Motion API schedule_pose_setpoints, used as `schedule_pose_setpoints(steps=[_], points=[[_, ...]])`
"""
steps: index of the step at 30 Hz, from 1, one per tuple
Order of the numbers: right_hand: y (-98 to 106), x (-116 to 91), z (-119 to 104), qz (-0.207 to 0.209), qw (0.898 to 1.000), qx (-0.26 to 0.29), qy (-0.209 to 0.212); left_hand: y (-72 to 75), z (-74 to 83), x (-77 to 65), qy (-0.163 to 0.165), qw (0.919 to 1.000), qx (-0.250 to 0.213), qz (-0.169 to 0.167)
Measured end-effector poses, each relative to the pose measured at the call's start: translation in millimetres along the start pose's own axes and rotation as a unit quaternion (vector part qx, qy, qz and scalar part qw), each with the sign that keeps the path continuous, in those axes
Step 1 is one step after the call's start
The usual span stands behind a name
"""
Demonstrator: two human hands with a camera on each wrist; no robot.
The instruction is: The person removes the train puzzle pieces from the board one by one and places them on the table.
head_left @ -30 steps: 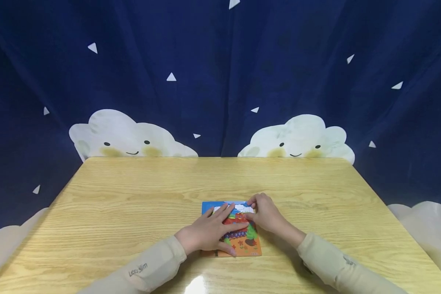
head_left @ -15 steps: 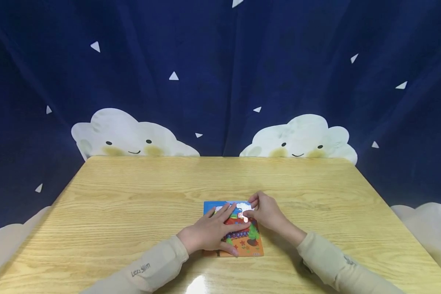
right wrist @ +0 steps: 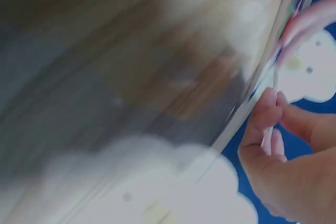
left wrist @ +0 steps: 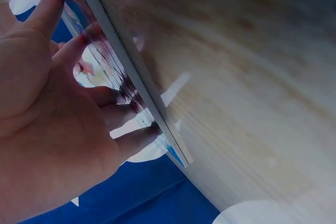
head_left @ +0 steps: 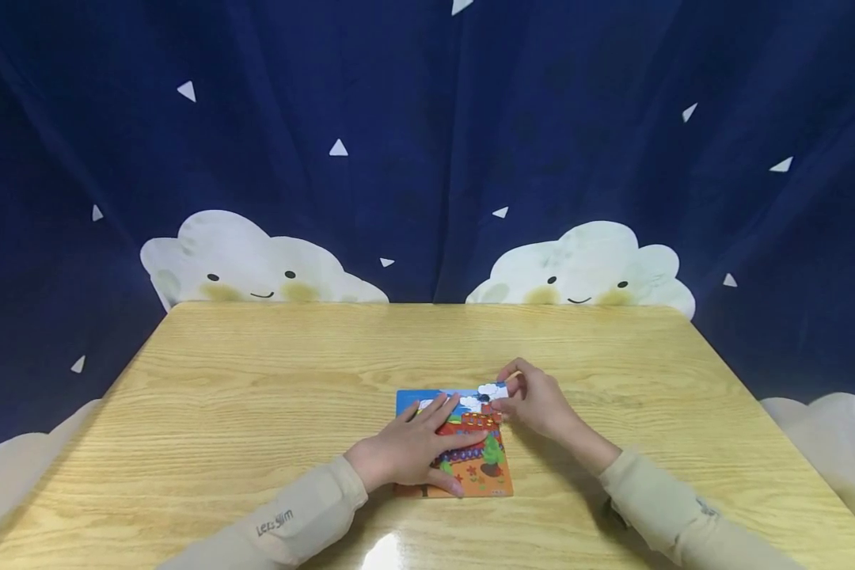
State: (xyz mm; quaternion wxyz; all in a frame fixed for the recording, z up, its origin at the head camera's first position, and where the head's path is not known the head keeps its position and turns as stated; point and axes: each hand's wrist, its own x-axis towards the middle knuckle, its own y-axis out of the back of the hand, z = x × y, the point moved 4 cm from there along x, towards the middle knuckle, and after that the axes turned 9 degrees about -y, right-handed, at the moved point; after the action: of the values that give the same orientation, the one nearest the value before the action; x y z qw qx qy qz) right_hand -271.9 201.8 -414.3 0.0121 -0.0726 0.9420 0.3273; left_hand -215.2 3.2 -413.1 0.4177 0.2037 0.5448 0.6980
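A colourful jigsaw puzzle (head_left: 483, 480), with blue sky, a red train-like picture and orange ground, lies flat on the table. Across its left and middle part rests my left hand (head_left: 397, 453), fingers spread, hiding much of the picture. The left wrist view shows that hand (left wrist: 63, 108) with its fingertips against the puzzle's face, inside the pale raised border (left wrist: 123, 59). At the puzzle's upper right corner my right hand (head_left: 539, 405) pinches a puzzle piece (head_left: 494, 391) with white cloud and some red on it. Seen edge-on, the thin piece (right wrist: 275, 80) sits between thumb and fingers of the right hand (right wrist: 294, 166).
The light wooden table (head_left: 271, 372) extends around the puzzle on all sides. Behind it hangs a dark blue curtain (head_left: 399, 95) with white triangles and smiling clouds. A bright reflection (head_left: 382, 552) shows near the table's front.
The right hand has tilted the puzzle piece up from the puzzle and moved it slightly right and away from me. My left hand stays in place on the puzzle.
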Motion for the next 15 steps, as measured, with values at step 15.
schedule_pose_setpoints(steps=[15], points=[[101.5, -19.1, 88.8, 0.033, 0.998, -0.054, -0.029, -0.5, -0.2, -0.6, 0.002, 0.9999, 0.011, -0.005]])
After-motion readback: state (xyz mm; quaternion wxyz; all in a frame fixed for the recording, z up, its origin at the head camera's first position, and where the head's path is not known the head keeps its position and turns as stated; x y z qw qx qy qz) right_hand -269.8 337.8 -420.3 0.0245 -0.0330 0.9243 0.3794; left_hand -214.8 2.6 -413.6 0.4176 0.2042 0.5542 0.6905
